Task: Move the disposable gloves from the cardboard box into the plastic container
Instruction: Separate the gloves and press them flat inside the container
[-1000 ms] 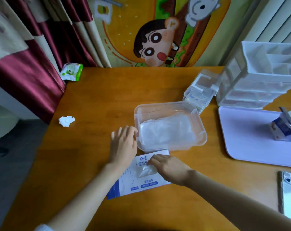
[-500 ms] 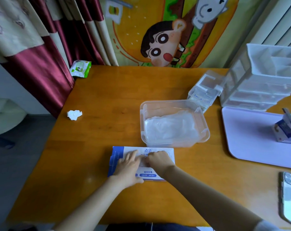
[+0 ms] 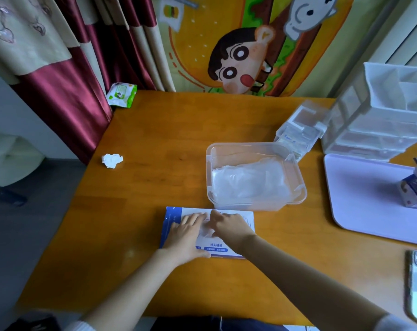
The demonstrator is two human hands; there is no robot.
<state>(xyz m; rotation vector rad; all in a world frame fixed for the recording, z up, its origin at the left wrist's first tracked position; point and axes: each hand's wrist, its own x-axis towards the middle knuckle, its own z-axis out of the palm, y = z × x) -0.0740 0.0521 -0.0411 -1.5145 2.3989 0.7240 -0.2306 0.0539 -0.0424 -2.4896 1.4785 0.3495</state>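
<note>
Wooden table [image 3: 155,168]: left hand [image 3: 186,237] flat on cardboard box [image 3: 223,248] marked "结实耐用"; right hand [image 3: 229,229] beside it, grip unclear.

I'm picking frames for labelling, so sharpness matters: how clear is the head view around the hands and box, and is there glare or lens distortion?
Head view: left hand and right hand are blurred over the cardboard box, so the right hand's grip is unclear; the box's lower print is legible; a faint glint on the table; wide-angle bending curves its edges.
</note>
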